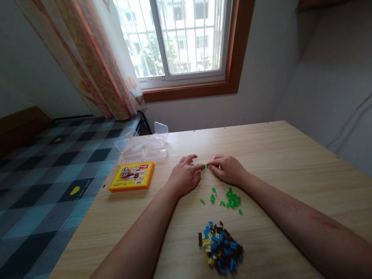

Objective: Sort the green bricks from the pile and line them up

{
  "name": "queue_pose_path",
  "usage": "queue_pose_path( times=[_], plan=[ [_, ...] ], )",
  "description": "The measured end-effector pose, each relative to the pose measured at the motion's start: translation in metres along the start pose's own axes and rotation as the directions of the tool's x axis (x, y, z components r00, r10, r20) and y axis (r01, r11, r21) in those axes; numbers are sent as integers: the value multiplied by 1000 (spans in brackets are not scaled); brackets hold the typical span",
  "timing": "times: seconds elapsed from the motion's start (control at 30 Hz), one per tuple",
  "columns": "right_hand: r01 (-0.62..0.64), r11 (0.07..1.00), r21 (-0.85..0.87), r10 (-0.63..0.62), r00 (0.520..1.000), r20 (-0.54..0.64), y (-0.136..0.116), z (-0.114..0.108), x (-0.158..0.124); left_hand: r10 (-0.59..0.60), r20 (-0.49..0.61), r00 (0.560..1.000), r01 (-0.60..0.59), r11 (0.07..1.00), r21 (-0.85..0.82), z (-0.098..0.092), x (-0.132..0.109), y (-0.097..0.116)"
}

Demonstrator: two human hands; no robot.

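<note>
My left hand [186, 174] rests over the far part of the wooden table, its fingers apart and one fingertip close to a small green brick [207, 166]. Whether that fingertip touches the brick is too small to tell. From the other side, my right hand [227, 169] holds the green brick at its fingertips. Just beyond the left fingers, a bit more green shows faintly on the table. Nearer to me lies a loose pile of green bricks [233, 199], with several single ones scattered to its left.
A mixed heap of blue, brown and yellow bricks [221, 248] lies between my forearms. To the left are a yellow box [132, 176] and clear plastic packaging [142, 149]. The wooden table [295, 181] adjoins a bed with a checked cover [42, 188]; a window is behind.
</note>
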State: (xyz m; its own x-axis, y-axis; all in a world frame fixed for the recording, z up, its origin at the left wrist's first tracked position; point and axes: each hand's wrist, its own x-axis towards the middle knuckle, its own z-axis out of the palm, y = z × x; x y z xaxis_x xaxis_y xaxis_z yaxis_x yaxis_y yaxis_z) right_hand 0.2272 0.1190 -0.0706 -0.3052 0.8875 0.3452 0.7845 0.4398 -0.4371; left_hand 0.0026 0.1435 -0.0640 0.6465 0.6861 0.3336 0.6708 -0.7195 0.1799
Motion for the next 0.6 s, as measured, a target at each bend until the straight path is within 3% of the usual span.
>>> queue_pose_path(
  times=[0.43, 0.6],
  plan=[
    [37, 999, -7, -37, 999, -4, 5, 2, 0, -7, -6, 1000, 6, 999, -47, -1, 0, -1],
    [43, 999, -5, -43, 999, 7, 4, 1, 0, -98, -141, 985, 70, 979, -192, -1, 2, -2]
  ],
)
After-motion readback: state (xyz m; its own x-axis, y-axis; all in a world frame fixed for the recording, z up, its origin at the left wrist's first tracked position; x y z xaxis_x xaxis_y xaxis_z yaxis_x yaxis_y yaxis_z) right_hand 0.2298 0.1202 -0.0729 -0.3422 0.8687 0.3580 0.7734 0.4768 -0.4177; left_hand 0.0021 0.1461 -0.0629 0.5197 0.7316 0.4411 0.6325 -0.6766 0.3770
